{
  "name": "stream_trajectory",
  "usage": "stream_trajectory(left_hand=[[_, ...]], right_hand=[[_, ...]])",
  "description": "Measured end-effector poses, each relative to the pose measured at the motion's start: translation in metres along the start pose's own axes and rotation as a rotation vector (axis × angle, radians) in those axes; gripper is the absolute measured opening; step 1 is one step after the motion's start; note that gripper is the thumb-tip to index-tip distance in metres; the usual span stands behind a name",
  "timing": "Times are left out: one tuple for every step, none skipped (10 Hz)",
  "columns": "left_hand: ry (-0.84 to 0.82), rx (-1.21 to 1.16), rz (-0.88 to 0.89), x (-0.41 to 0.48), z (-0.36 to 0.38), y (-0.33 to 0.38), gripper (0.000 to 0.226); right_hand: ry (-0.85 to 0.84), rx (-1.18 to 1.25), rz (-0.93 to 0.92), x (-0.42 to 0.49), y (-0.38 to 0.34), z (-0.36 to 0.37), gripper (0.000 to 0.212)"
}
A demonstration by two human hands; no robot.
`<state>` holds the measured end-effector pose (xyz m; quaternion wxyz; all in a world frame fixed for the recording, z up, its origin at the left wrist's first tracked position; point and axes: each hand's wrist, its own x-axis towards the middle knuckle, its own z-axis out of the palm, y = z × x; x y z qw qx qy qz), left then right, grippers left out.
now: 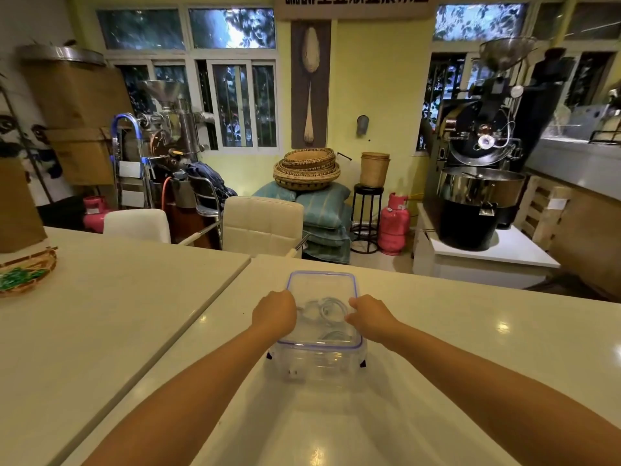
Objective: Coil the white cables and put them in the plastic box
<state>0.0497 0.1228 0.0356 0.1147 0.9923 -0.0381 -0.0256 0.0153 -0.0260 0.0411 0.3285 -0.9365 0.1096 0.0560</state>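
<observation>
A clear plastic box (316, 366) stands on the white table in front of me, with a clear blue-rimmed lid (321, 284) lying on top of it. Coiled white cables (327, 311) show through the lid inside the box, and a white plug sits low at the near wall. My left hand (274, 314) grips the lid's left edge with its fingers curled over it. My right hand (369, 317) holds the lid's right edge the same way.
A woven basket (25, 274) with green items sits at the table's left edge beside a brown paper bag (18, 210). Two white chairs (262, 223) stand beyond the far table edge. A seam (188, 317) splits the table into two slabs.
</observation>
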Motion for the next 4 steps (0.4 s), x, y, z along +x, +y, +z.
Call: stream_trajectory(left_hand=[[0.011, 0.181, 0.065, -0.003, 0.004, 0.003, 0.030], [-0.002, 0.264, 0.102, 0.000, -0.001, 0.003, 0.028], [0.012, 0.323, 0.115, 0.007, -0.010, 0.008, 0.028], [0.061, 0.289, 0.095, 0.012, -0.019, 0.018, 0.030]], right_hand=[[-0.018, -0.100, -0.038, 0.001, 0.001, 0.000, 0.033], [-0.020, -0.155, -0.064, 0.005, 0.003, 0.000, 0.030], [-0.044, -0.195, -0.062, 0.008, 0.004, -0.002, 0.034], [0.006, -0.201, -0.088, 0.009, 0.004, -0.009, 0.044]])
